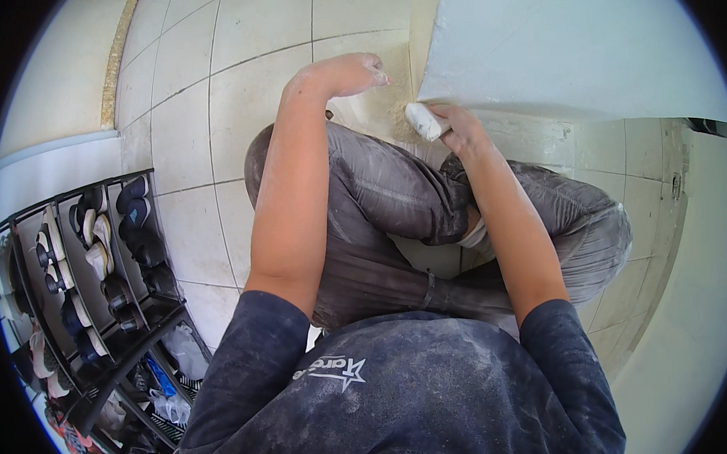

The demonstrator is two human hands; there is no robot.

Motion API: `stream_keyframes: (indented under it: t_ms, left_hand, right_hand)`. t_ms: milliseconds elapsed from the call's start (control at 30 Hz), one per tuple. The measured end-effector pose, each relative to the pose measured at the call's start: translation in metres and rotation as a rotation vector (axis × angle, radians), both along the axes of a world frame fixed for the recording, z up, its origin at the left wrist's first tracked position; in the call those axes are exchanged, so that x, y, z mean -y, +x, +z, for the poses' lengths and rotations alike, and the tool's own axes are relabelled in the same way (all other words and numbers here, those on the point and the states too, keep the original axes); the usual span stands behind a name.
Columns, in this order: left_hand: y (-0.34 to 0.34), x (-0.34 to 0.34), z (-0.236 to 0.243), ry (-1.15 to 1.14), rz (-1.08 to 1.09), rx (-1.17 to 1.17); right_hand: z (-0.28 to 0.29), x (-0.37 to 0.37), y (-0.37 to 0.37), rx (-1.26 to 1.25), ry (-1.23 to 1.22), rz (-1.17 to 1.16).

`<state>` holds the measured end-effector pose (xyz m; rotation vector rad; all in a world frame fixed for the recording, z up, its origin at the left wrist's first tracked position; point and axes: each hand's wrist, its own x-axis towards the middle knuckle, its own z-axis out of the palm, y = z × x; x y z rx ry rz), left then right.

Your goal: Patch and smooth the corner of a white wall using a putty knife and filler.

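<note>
My right hand (457,130) grips a dusty white block (425,121) beside the bottom corner of a pale wall edge (417,67). Pale powder (402,115) lies on the tiles around that corner. My left hand (362,77) is raised over the floor a little left of the block, fingers curled together; whether anything small is between them I cannot make out. My legs (365,186) are crossed beneath my forearms, in dusty grey trousers.
A large white surface (566,49) rises ahead on the right, above grimy tiled floor (263,101). A black rack (89,385) holding several shoes and bags stands at my left. A pale wall (684,306) runs along my right, and a cream panel (58,68) is at upper left.
</note>
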<state>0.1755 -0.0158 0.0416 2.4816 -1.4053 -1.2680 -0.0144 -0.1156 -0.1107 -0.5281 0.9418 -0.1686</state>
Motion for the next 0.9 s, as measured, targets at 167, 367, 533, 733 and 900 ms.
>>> stream_keyframes:
  t_ms: [167,367,533,733,900]
  left_hand:
    - [-0.002,-0.001,0.000,-0.011,-0.021,-0.020]
    - [0.001,0.000,-0.004,-0.043,0.000,-0.007]
    - [0.000,0.001,-0.005,0.003,-0.014,-0.015]
    - [-0.002,0.002,0.000,0.019,0.001,-0.073]
    - [-0.004,0.001,-0.001,-0.017,-0.013,-0.004]
  right_hand:
    - [-0.008,-0.005,0.006,-0.050,-0.012,-0.011]
    - [-0.003,-0.008,0.007,0.050,-0.171,-0.014]
    - [0.009,-0.014,0.011,-0.091,-0.130,-0.009]
    - [0.013,-0.017,0.009,-0.056,-0.181,0.089]
    - [0.009,-0.020,0.009,-0.009,-0.147,-0.005]
